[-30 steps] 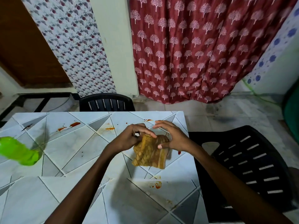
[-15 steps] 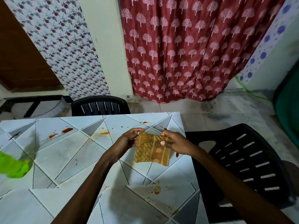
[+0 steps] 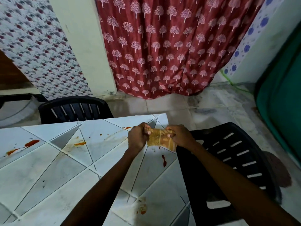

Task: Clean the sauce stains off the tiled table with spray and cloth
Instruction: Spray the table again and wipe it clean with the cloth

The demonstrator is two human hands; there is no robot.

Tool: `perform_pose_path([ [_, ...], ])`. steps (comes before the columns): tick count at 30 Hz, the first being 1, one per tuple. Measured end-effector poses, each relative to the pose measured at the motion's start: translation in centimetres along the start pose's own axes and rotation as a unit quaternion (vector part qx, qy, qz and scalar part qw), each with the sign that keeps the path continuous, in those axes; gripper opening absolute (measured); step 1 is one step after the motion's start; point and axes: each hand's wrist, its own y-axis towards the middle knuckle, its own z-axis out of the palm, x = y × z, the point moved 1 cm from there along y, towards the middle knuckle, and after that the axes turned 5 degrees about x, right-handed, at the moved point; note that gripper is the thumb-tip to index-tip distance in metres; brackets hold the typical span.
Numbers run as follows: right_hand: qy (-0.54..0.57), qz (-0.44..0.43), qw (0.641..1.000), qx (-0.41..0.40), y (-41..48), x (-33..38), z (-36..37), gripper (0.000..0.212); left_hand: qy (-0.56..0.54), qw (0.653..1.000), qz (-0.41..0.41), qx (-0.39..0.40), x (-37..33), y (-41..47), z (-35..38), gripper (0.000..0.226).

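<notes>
White tiled table with dark diagonal grout lines [image 3: 48, 168]: taken as landmark; red-orange sauce stains are seen on its top, namely a streak near the far left edge [image 3: 31, 143], an orange smear toward the middle [image 3: 79, 143], a small spot at the far edge [image 3: 128, 127], a dark red drip near the right edge [image 3: 164, 161] and a smudged patch at the near right [image 3: 143, 208].
Yellow-brown patterned cloth [image 3: 161, 141]: held above the table's far right corner, stretched between both hands.
Left hand [image 3: 137, 137]: fingers curled and clamped on the cloth's left end.
Right hand [image 3: 179, 136]: fingers pinched tight on the cloth's right end.
Black slatted plastic chair [image 3: 236, 160]: set against the table's right side; a second black chair [image 3: 73, 109]: behind its far edge.
</notes>
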Motion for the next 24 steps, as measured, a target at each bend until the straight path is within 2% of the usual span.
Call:
perform_pose_path([
  [4, -0.037, 0.006, 0.994, -0.098, 5.8, 0.1, -1.4, 0.043, 0.066, 0.994, 0.03, -0.081, -0.6, 6.6, 0.6, 0.02],
  [6, -0.046, -0.004, 0.991, -0.126, 7.3, -0.7, -0.8, 0.048, 0.097, 0.99, 0.031, -0.094, -0.3, 8.3, 1.4, 0.026],
  [8, -0.058, -0.006, 0.994, -0.089, 8.6, -2.7, 1.0, 0.051, 0.131, 0.989, 0.015, -0.064, 0.7, 8.6, 2.7, 0.027],
  [9, -0.063, -0.003, 0.998, -0.029, 8.6, -3.4, 2.1, 0.051, 0.16, 0.987, 0.007, -0.028, 1.7, 8.0, 3.5, 0.026],
  [11, -0.171, 0.027, 0.979, 0.111, 8.1, -5.2, 4.4, 0.061, 0.234, 0.97, 0.017, 0.058, 4.3, 6.3, 5.4, 0.036],
  [12, -0.231, 0.035, 0.965, 0.123, 8.2, -6.1, 5.2, 0.062, 0.259, 0.961, 0.031, 0.093, 5.8, 5.6, 6.2, 0.045],
  [13, -0.251, 0.028, 0.964, 0.087, 8.0, -6.6, 5.6, 0.065, 0.266, 0.957, 0.044, 0.108, 7.1, 4.8, 6.8, 0.052],
  [14, -0.226, 0.01, 0.973, 0.036, 8.0, -6.8, 5.9, 0.07, 0.261, 0.958, 0.052, 0.103, 8.3, 4.4, 7.1, 0.055],
  [16, -0.156, -0.007, 0.988, 0.001, 8.4, -6.7, 6.1, 0.069, 0.245, 0.966, 0.045, 0.065, 9.3, 4.1, 6.9, 0.058],
  [19, -0.186, -0.072, 0.98, 0.022, 10.0, -5.8, 7.1, 0.069, 0.247, 0.968, 0.009, 0.029, 10.6, 4.5, 5.7, 0.065],
  [22, -0.245, -0.135, 0.957, 0.073, 11.8, -6.4, 8.9, 0.074, 0.274, 0.959, 0.002, 0.072, 12.9, 4.4, 5.5, 0.076],
  [24, -0.247, -0.12, 0.959, 0.068, 13.2, -7.7, 9.4, 0.078, 0.301, 0.949, 0.017, 0.089, 14.0, 4.0, 5.8, 0.08],
])
